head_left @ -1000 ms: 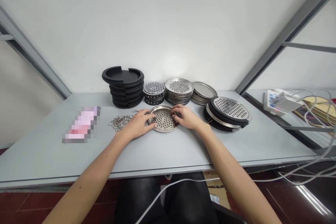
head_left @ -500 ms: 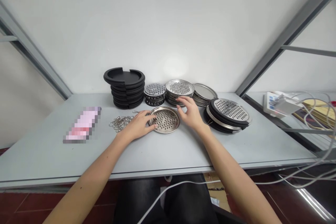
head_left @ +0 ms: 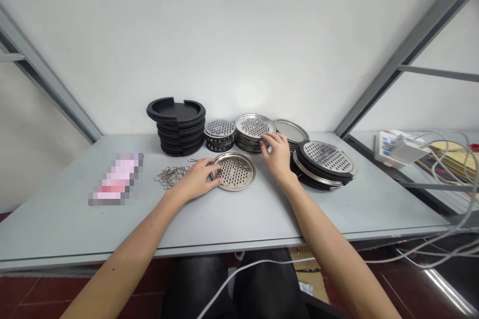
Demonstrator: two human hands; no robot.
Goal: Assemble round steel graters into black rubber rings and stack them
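Note:
My left hand [head_left: 196, 181] lies on the left rim of a round perforated steel disc [head_left: 235, 171], its thumb and fingertips against the metal. My right hand [head_left: 277, 154] is raised with its fingers spread, and the fingertips are at the front right edge of a stack of perforated steel discs [head_left: 254, 127]. Beside that stack stand plain steel discs [head_left: 290, 131]. To the right lies a tilted pile of black-ringed perforated discs [head_left: 325, 159]. A heap of small metal clips [head_left: 170, 177] sits left of my left hand.
Stacked black slotted rings [head_left: 175, 127] and a short stack of dark perforated discs [head_left: 219, 134] stand along the wall. A pixelated pink item [head_left: 118, 178] lies on the grey table [head_left: 63, 224]. A power strip [head_left: 389, 148] and white cables lie right.
My right hand has moved up and right, away from the disc and onto the stack's edge. My left hand stays on the disc, which has not visibly moved.

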